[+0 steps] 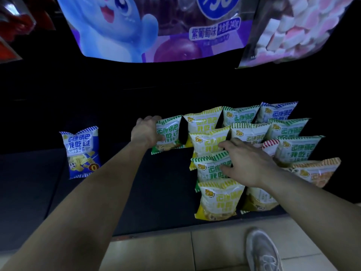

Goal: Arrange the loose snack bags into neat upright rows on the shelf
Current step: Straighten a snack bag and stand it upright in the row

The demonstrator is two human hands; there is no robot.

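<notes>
A dark shelf (166,192) stands over beige floor tiles (156,251).

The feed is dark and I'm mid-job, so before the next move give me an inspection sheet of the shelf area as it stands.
Surface: dark shelf, low, just above a tiled floor.
Job's things: blue snack bag stands upright alone at left; green snack bag stands upright at the left end of the rows of snack bags, which overlap front to back; yellow snack bag is frontmost; orange snack bag is at the right edge.
Clutter: nothing seen.
Grippers: left hand grips the green snack bag's left edge; right hand lies spread over the middle bags.
Cables: nothing seen.
Surroundings: purple grape-flavour bag and marshmallow bag hang above; grey shoe on the floor.
</notes>
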